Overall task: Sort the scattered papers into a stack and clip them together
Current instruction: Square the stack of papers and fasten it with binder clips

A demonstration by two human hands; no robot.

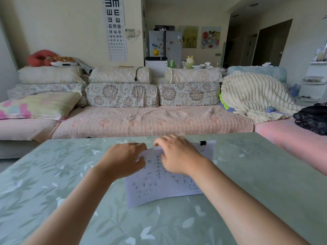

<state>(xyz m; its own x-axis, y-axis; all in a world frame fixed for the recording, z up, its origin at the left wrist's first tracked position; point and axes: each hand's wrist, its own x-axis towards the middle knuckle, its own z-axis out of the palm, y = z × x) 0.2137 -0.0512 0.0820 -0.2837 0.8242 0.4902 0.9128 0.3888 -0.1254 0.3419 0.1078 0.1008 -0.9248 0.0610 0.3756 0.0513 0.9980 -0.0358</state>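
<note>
Though handwritten, the paper (pixel 159 188) is illegible.

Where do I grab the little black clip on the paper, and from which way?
Probably pinch the black clip across its black body, finger and thumb on its two sides, reaching from your near side over the paper. Its wire loop lies flat on the sheet, pointing toward you, so it is harder to get under.

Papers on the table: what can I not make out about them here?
Head view only:
- Sheet count of papers: top sheet covers the rest.
- Their writing: blurred, too small.
- Their far edge: behind left hand and right hand.
- Each grip: hidden by the hand's back.
- Whether clip bites paper: too small.
</note>
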